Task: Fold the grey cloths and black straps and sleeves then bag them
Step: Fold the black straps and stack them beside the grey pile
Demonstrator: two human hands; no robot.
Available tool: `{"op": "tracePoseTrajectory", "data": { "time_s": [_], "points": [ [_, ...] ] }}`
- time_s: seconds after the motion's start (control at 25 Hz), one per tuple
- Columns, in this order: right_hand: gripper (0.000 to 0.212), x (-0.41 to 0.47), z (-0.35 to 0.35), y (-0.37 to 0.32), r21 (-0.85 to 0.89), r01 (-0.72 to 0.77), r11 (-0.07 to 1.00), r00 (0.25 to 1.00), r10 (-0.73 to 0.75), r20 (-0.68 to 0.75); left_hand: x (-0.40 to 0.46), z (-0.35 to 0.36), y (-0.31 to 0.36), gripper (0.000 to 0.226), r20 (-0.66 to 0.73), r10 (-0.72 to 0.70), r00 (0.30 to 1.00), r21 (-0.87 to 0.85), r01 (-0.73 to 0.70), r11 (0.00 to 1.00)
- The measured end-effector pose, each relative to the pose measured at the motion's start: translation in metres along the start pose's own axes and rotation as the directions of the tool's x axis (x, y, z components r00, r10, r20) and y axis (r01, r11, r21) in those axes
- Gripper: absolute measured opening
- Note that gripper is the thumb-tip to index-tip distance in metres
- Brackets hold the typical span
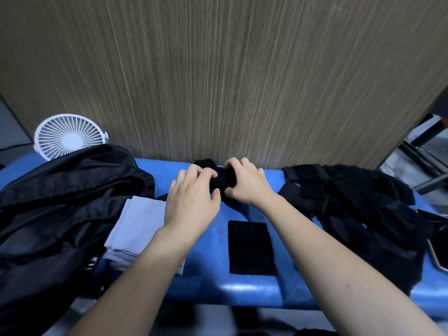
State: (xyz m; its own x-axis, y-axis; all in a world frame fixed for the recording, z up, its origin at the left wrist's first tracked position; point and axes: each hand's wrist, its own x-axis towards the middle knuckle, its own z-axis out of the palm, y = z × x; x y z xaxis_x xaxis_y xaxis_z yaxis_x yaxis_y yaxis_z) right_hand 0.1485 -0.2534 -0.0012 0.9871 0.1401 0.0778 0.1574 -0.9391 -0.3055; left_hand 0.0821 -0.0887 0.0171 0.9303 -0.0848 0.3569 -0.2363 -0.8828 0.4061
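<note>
Both hands grip one black sleeve (219, 179) at the far middle of the blue table (208, 282). My left hand (192, 197) holds its near left part, and my right hand (244, 181) clasps its right part. The sleeve is bunched between them, and one end pokes out behind my hands. A folded black piece (251, 248) lies flat near the table's front edge. A stack of folded grey cloths (135, 229) sits to the left, partly under my left forearm. A heap of black straps and sleeves (358, 209) covers the right side. A large black bag (63, 204) lies at the left.
A white desk fan (69, 137) stands at the back left behind the bag. A wood-grain panel (218, 81) rises right behind the table. Metal chair legs (421, 156) show at the far right, and a dark flat object (436, 221) lies at the right edge.
</note>
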Motion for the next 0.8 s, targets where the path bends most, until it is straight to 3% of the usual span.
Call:
{"op": "tracePoseTrajectory", "data": {
  "time_s": [0.28, 0.48, 0.56, 0.72, 0.8],
  "points": [
    [0.054, -0.030, -0.031, 0.002, 0.069, 0.097, 0.993, 0.992, -0.090, -0.091, 0.009, 0.013, -0.001, 0.050, 0.041, 0.037, 0.998, -0.005, -0.037, 0.999],
    [0.048, -0.052, -0.041, 0.008, 0.095, 0.091, 0.991, 0.993, -0.082, -0.088, 0.013, 0.024, 0.015, 0.048, 0.111, 0.067, 0.992, -0.053, -0.061, 0.997],
    [0.046, -0.060, -0.044, 0.013, 0.142, 0.087, 0.986, 0.992, -0.073, -0.099, 0.014, 0.028, 0.019, 0.055, 0.183, 0.113, 0.977, -0.115, -0.093, 0.989],
    [0.040, -0.069, -0.053, 0.023, 0.270, 0.050, 0.962, 0.993, -0.018, -0.120, 0.019, 0.027, 0.019, 0.090, 0.410, 0.197, 0.891, -0.316, -0.065, 0.947],
    [0.039, -0.069, -0.058, 0.022, 0.378, 0.052, 0.924, 0.990, 0.001, -0.138, 0.021, 0.033, 0.016, 0.085, 0.432, 0.216, 0.876, -0.348, -0.059, 0.936]
  ]
}}
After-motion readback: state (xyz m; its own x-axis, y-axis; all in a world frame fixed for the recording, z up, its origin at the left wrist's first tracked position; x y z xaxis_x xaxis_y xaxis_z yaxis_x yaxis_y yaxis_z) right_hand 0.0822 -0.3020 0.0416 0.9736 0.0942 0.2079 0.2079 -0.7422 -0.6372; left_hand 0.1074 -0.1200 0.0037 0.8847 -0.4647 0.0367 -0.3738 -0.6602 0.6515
